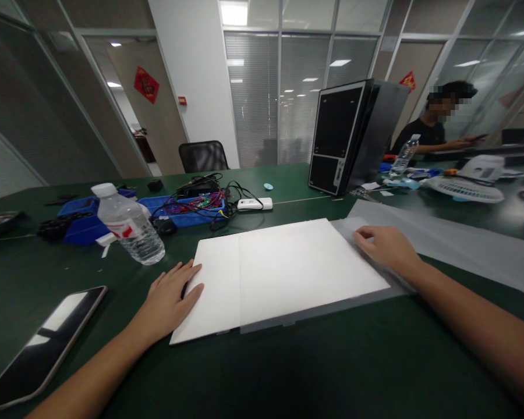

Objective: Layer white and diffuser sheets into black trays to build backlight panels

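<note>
Phone (48, 343), lower left; white sheet (283, 262), flat on green table (310, 372), apparently steadied by left hand's (170, 299) spread fingers; right hand (386, 247), fingers curled at translucent sheet (346, 226), grip unclear.

No legible text anywhere.

Office: glass partitions, blinds (253, 99), mesh chair (203, 156), computer tower (353, 137).

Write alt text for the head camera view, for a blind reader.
Left hand rests on a white sheet; right hand is at its opposite edge, above translucent paper. Around them: green table, phone, water bottle, blue tray, black computer tower.
</note>
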Demonstrator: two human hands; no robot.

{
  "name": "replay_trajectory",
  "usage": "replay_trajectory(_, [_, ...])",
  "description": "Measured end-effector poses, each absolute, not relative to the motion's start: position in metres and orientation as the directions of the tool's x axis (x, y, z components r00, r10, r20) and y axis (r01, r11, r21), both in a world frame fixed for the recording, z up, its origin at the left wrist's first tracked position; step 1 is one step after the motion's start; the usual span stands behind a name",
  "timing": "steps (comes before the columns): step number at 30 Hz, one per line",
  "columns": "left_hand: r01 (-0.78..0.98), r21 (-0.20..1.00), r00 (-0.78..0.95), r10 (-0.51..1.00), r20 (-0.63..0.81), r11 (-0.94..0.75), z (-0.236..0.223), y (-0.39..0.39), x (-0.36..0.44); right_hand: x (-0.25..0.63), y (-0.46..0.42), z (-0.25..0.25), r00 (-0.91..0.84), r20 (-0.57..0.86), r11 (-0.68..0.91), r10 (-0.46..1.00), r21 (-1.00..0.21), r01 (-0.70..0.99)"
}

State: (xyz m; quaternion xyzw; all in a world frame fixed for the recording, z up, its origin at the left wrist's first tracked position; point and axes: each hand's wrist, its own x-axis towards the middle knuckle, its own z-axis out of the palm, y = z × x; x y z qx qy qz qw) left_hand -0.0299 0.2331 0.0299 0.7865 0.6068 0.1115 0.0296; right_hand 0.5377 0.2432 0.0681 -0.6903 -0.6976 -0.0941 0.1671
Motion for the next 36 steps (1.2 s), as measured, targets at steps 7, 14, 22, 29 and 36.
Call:
replay_trajectory(7, [0.947,0.190,0.236,0.961,0.141,-0.261,0.030,0.232,-0.030,0.528,0.242,0.068,-0.047,0.279,0.086,0.959,-0.130,0.988])
replay_trajectory(14, [0.940,0.227,0.233,0.965,0.121,-0.255,0.035,0.231,-0.028,0.496,0.235,0.064,-0.235,0.327,0.283,0.915,-0.105,0.953])
replay_trajectory(22, [0.946,0.203,0.233,0.966,0.114,-0.252,0.038,0.229,-0.023,0.484,0.231,0.057,-0.313,0.325,0.366,0.892,-0.114,0.924])
replay_trajectory(29, [0.943,0.166,0.267,0.954,0.140,-0.288,0.035,0.231,-0.027,0.480,0.230,0.056,-0.346,0.279,0.393,0.896,-0.135,0.910])
replay_trajectory(36, [0.944,0.157,0.267,0.952,0.147,-0.289,0.033,0.233,-0.030,0.490,0.234,0.061,-0.253,0.337,0.339,0.907,-0.229,0.913])
